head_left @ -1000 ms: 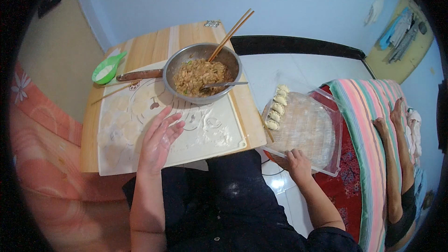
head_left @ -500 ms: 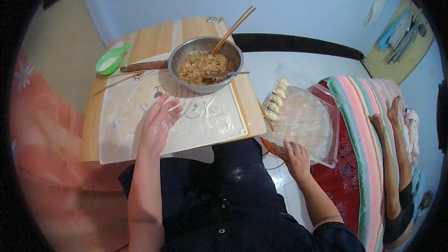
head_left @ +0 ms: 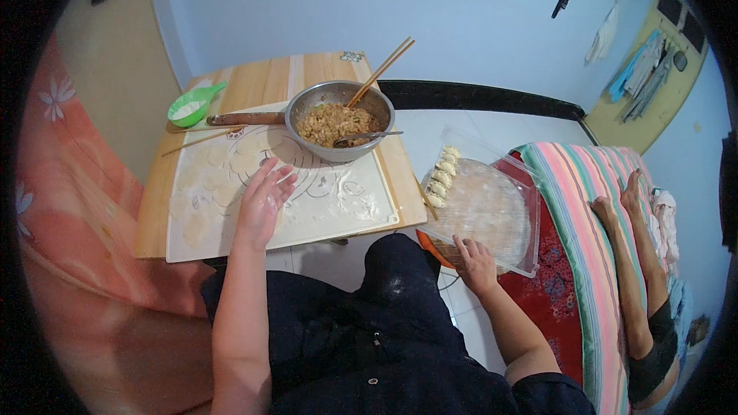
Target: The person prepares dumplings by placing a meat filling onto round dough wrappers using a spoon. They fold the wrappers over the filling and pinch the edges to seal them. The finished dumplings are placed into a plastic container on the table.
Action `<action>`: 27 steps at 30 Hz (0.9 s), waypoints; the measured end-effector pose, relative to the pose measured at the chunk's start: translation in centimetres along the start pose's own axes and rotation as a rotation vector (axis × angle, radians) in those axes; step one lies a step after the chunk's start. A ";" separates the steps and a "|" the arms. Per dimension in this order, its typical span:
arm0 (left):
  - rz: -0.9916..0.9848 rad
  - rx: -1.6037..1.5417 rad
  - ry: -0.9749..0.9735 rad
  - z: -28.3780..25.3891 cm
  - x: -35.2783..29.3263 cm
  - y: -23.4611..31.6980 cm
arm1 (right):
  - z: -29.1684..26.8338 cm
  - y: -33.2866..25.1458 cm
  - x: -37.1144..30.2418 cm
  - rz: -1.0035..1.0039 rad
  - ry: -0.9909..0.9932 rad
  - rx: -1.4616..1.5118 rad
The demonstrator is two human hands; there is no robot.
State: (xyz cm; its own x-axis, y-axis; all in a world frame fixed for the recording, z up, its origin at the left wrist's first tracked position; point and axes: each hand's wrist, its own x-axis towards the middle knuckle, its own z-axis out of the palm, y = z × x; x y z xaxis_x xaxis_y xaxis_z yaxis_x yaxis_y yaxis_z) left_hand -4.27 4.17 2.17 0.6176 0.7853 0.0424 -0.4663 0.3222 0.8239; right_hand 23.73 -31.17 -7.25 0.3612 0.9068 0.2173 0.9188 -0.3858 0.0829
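Observation:
My left hand (head_left: 265, 204) hovers over or just above a white dough mat (head_left: 323, 219), fingers spread, with nothing in it. Thin, pale dough rounds (head_left: 223, 184) lie on the mat's left half. Beyond the hand stands a metal bowl (head_left: 338, 155) of minced filling (head_left: 327, 121), with chopsticks (head_left: 380, 71) and a spoon (head_left: 369, 136) leaning in it. My right hand (head_left: 477, 265) is at the near edge of a clear plastic tray (head_left: 492, 207), fingers stretched out by its rim. A short row of dumplings (head_left: 440, 177) lines the tray's left side.
A rolling pin (head_left: 250, 118) and a green scoop with flour (head_left: 194, 104) lie left of the bowl on the wooden table (head_left: 261, 77). Under the tray shows something orange (head_left: 430, 246). Right stands a bed with a striped cover (head_left: 573, 207) and another person's legs (head_left: 634, 277).
The view has tilted up and shifted, moving the table and tray in the picture. My left hand stays over the mat, and my right hand stays by the tray's edge.

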 end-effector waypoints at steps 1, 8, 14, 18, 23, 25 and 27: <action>0.001 0.006 0.000 0.2 0.0 0.1 | 0.0 0.1 0.0 -0.013 0.005 0.008; -0.007 0.007 0.030 -0.2 0.1 -0.3 | 0.3 0.8 2.3 -0.036 0.003 0.019; -0.021 0.008 0.006 -0.2 -0.1 0.0 | 1.4 1.6 6.9 -0.025 0.005 -0.029; -0.006 -0.014 0.004 -0.2 -0.7 0.3 | 3.6 2.3 10.6 -0.037 0.053 -0.061; -0.043 0.032 0.030 -0.2 -0.6 0.1 | 5.4 2.3 15.1 -0.028 0.102 -0.114; -0.058 0.055 0.059 0.3 -0.6 0.3 | 5.6 2.0 16.1 -0.024 0.125 -0.124; -0.055 0.042 0.059 0.4 -0.7 0.2 | 5.4 2.1 16.6 -0.020 0.055 -0.094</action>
State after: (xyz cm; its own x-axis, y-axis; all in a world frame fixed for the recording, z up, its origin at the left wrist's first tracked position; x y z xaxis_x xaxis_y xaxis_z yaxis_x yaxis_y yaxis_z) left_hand -4.53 3.50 2.50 0.6027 0.7971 -0.0356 -0.4050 0.3440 0.8472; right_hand 32.47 -16.00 -8.68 0.3316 0.9047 0.2675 0.9057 -0.3847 0.1780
